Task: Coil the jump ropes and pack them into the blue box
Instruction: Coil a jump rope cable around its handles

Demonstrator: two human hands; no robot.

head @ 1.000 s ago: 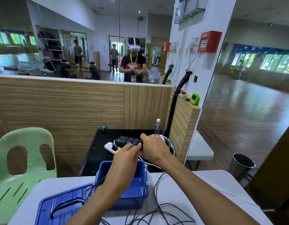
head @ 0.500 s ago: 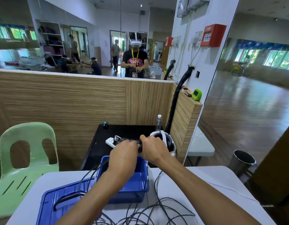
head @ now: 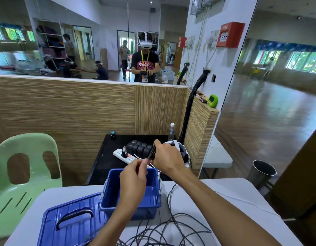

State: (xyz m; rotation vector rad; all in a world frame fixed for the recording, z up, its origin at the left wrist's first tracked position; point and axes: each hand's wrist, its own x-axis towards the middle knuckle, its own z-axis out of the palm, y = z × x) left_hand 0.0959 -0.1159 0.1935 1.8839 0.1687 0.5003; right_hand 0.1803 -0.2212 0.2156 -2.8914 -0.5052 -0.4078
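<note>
The blue box [head: 153, 201] stands open on the white table [head: 233, 196], its inside dark and partly hidden by my left arm. Above its far rim my right hand [head: 168, 159] is shut on a bundle of black jump rope strands [head: 152, 152]. My left hand [head: 134, 176] pinches the lower end of that bundle just below the right hand. Loose black rope [head: 173, 228] lies in tangled loops on the table in front of the box and trails up to my hands.
The box's blue lid [head: 71, 222] with a black handle lies left of the box. A green plastic chair [head: 23, 171] stands at the left. Behind the table a black stand [head: 107, 160] carries a power strip [head: 124, 156], chargers, a headset and a bottle. A metal bin [head: 263, 172] is at the right.
My hands have come apart: the left one dropped lower over the box while the right one stayed up holding the rope bundle. The view tilted slightly.
</note>
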